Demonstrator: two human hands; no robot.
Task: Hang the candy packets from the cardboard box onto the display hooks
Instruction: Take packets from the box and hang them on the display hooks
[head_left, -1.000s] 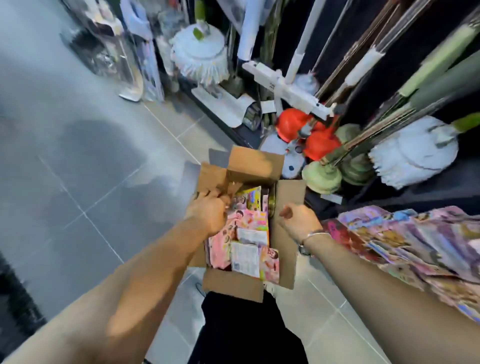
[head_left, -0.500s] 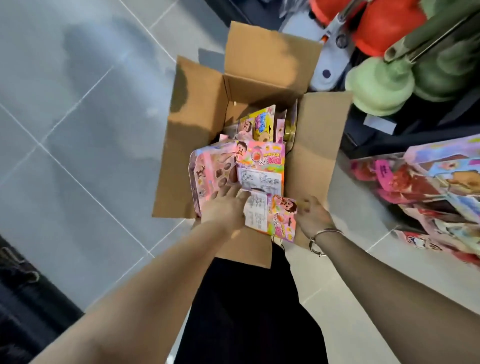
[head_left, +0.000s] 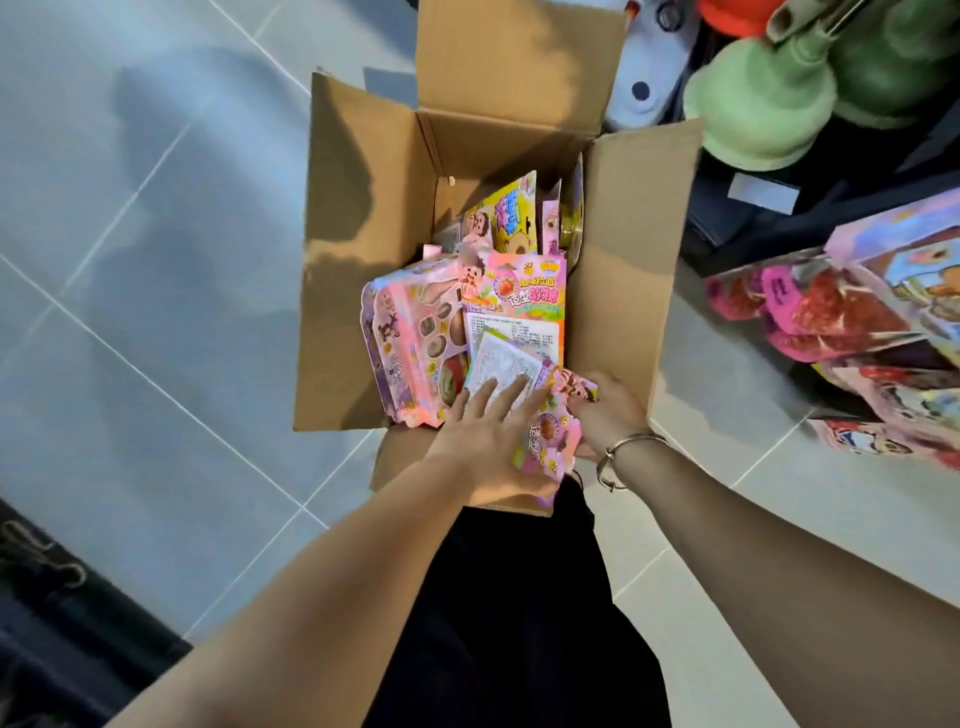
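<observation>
An open cardboard box stands on the tiled floor, holding several bright candy packets. A pink packet leans at the left, an orange-pink one lies in the middle, a yellow one stands behind. My left hand lies flat with fingers spread on the nearest pink packet. My right hand, with a bracelet at the wrist, grips that same packet's right edge at the box's near right corner.
Packets hanging on the display fill the right edge. Green mop heads and a red one sit beyond the box at the top right. Grey floor tiles spread to the left. A dark garment hangs below my arms.
The view has dropped closer over the box. My left hand slid from the box's left flap onto the nearest packet, and my right hand moved in and took its edge.
</observation>
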